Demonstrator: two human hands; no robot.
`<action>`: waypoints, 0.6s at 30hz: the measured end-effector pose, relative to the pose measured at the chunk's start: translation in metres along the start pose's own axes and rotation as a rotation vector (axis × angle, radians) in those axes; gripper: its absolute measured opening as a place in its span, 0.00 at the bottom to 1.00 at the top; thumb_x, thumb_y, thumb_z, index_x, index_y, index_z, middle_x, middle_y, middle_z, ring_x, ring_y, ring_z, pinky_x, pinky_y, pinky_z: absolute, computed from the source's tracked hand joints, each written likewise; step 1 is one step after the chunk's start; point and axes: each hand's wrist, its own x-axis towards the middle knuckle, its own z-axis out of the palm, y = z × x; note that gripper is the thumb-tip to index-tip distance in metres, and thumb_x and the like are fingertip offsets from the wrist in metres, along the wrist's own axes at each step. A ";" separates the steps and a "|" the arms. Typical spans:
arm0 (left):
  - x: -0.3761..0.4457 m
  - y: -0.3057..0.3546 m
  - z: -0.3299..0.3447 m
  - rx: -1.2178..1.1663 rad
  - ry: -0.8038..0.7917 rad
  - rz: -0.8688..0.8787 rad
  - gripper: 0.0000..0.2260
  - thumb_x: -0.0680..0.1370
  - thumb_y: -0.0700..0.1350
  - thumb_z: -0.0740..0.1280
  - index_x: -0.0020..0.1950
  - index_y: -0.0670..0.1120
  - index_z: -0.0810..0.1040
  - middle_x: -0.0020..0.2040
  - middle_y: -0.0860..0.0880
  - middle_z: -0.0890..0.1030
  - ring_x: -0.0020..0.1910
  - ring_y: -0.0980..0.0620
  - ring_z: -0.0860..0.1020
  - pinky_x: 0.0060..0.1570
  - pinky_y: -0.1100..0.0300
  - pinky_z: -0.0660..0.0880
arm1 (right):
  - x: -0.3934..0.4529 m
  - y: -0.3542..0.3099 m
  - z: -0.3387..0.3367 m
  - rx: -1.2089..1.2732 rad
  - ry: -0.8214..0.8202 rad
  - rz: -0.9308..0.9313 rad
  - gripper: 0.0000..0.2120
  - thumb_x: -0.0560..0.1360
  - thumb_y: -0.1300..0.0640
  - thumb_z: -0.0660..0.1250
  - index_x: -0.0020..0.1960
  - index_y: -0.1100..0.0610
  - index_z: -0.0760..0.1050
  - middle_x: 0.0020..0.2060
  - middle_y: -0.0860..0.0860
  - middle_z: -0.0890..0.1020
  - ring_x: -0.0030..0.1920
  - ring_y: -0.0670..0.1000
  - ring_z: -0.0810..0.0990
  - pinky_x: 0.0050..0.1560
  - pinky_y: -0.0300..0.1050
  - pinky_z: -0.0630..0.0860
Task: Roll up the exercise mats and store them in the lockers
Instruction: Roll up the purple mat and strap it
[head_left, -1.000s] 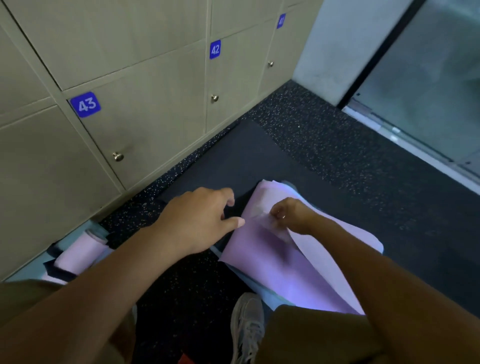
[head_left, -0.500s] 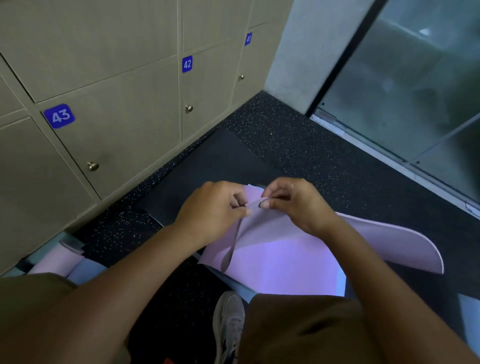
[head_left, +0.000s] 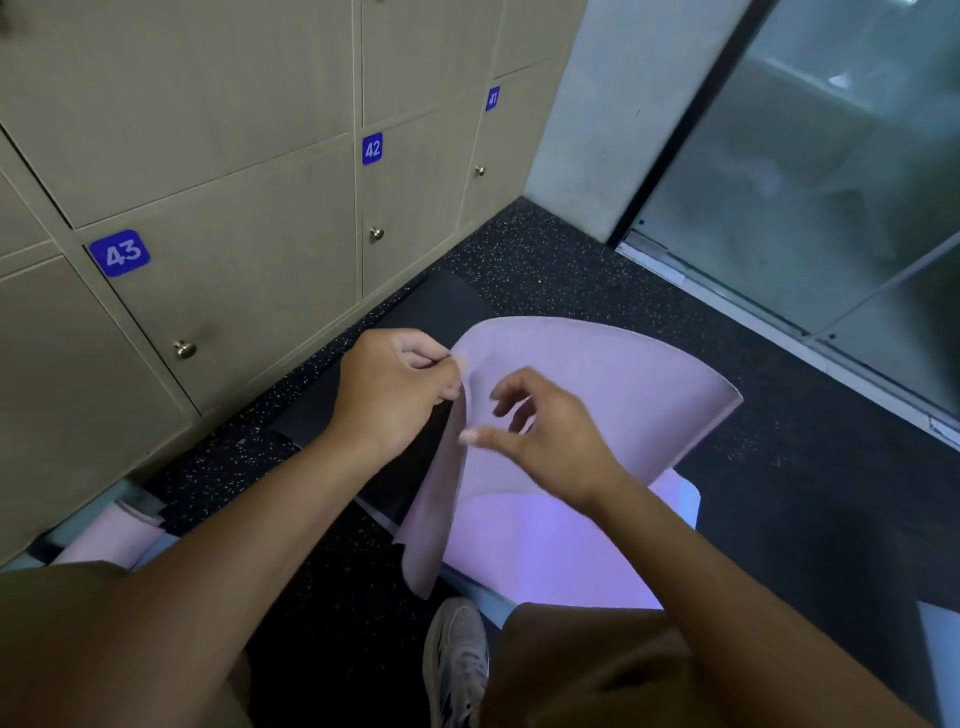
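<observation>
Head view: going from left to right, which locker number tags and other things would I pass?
Tag 43 → left hand gripping the pink mat's edge → right hand → glass door. Tags 42 and 41 sit higher up, between 43 and the door.

A single view, from a camera on the person's head, looks forward and steeply down. It sits close — both forearms run up from the bottom corners and the left hand (head_left: 397, 387) and right hand (head_left: 545, 436) meet near the middle of the frame. Below the hands, a knee and a shoe (head_left: 457, 660) fill the lower edge. Beyond the hands the floor (head_left: 545, 260) recedes; the lockers (head_left: 234, 171) slant across the upper left, and a glass panel (head_left: 831, 171) stands off to the upper right — wide-angle bending shows at the edges.
</observation>
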 end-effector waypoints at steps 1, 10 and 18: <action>0.000 0.003 -0.001 -0.020 0.017 -0.013 0.04 0.76 0.39 0.73 0.41 0.43 0.84 0.35 0.47 0.86 0.38 0.48 0.86 0.48 0.49 0.84 | -0.001 0.002 0.006 -0.043 -0.093 0.034 0.25 0.66 0.39 0.80 0.54 0.49 0.75 0.49 0.44 0.81 0.44 0.46 0.80 0.47 0.44 0.78; 0.008 0.016 -0.019 -0.214 0.176 -0.107 0.04 0.77 0.38 0.72 0.42 0.38 0.83 0.35 0.43 0.85 0.35 0.50 0.85 0.42 0.56 0.84 | 0.005 -0.009 0.047 -0.156 -0.087 0.061 0.24 0.75 0.48 0.75 0.33 0.51 0.62 0.29 0.45 0.68 0.30 0.46 0.65 0.31 0.40 0.62; 0.014 0.010 -0.058 0.469 0.412 0.120 0.18 0.71 0.42 0.74 0.59 0.45 0.73 0.57 0.46 0.76 0.53 0.44 0.75 0.52 0.51 0.73 | 0.014 -0.025 0.024 -0.389 0.011 -0.089 0.23 0.75 0.49 0.74 0.31 0.52 0.63 0.29 0.47 0.71 0.35 0.53 0.68 0.36 0.49 0.60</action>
